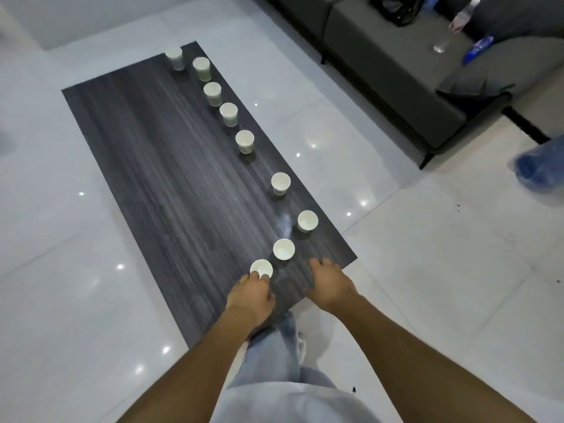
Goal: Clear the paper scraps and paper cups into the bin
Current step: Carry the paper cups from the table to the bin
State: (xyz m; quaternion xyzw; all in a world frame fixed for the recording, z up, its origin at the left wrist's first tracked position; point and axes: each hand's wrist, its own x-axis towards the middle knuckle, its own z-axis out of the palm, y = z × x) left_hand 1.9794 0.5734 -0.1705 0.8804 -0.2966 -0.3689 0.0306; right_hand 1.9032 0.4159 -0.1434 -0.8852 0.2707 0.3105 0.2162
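Left hand: the left hand (251,293) reached over the near end of the desk (158,166), its fingers (264,277) curled on the rim of the nearest cup (261,268).
Second cup: a cup (283,249) stood just beyond and right of those fingers, apart from them.
Right hand: the right hand (328,283) lay palm down on the desk, fingers spread and holding nothing.
Other cups: seven more cups (244,141) ran in a line away from both hands along the desk's right edge.
Sofa: a grey sofa (396,71) stood far right.
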